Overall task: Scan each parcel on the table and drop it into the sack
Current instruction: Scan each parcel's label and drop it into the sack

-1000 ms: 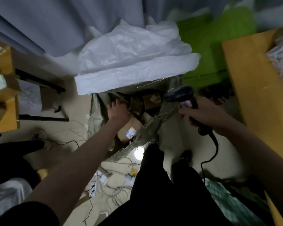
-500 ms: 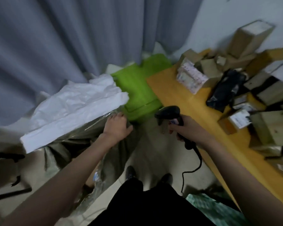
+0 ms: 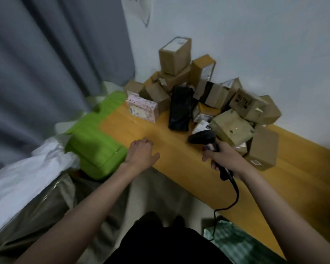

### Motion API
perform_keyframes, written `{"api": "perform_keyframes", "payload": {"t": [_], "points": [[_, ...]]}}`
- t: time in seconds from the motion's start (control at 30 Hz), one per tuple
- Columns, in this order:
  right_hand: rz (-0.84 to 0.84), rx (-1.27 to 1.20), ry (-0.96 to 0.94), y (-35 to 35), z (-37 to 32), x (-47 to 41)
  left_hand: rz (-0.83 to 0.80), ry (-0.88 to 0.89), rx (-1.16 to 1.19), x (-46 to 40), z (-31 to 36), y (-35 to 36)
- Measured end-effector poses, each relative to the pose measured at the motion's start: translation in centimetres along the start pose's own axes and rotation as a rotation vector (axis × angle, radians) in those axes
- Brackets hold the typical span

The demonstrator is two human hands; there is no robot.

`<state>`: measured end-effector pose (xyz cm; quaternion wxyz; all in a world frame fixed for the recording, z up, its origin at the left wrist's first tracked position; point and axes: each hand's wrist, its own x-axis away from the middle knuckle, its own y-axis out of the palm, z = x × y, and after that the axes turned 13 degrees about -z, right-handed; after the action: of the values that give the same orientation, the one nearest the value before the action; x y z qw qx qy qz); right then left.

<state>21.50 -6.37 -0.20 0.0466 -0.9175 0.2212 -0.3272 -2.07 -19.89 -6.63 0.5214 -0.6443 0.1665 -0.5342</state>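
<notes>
Left hand (image 3: 141,155) over near edge of bench (image 3: 171,149), grip loosely curled, holding nothing. Right hand (image 3: 225,159) with grip wrapped round black scanner (image 3: 204,138) (cable trailing down). Parcels (image 3: 208,100) heaped at far end of bench against wall. Sack (image 3: 33,204) at lower left, beside green case (image 3: 95,141).

parcel labels (image 3: 202,128) blurred, nothing legible

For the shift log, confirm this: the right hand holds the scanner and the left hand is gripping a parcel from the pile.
Not quite. In the head view the left hand holds nothing; it is over the table edge. The right hand does hold the scanner.
</notes>
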Motion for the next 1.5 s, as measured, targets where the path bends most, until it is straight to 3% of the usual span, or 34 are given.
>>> {"api": "perform_keyframes", "payload": {"t": [0.43,0.67,0.87,1.0,1.1,1.23,1.37,1.5], "points": [[0.278,-0.305,0.164,-7.0,7.8,1.3,-0.233,0.254,-0.193,-16.2,12.9,-1.1],[0.386,-0.398,0.244,-8.6,9.2,0.0,-0.354,0.162,-0.209,-24.7,16.2,0.9],[0.385,-0.422,0.294,-9.1,9.7,-2.2,-0.36,0.076,-0.007,-26.6,16.4,3.6],[0.334,-0.434,0.298,-9.1,9.4,-4.4,-0.443,0.225,-0.133,-26.5,13.4,4.0],[0.263,-0.414,0.293,-8.8,9.0,-6.4,-0.361,0.38,-0.196,-26.8,10.0,4.4],[0.163,-0.404,0.279,-8.0,8.5,-10.1,-0.293,0.225,0.089,-25.6,6.5,4.3],[0.058,-0.502,0.343,-5.6,10.0,-14.8,-0.571,0.014,0.458,-23.5,5.6,5.5],[0.019,-0.542,0.34,-2.7,11.1,-17.8,-0.725,-0.016,0.768,-20.9,6.9,6.4]]}}
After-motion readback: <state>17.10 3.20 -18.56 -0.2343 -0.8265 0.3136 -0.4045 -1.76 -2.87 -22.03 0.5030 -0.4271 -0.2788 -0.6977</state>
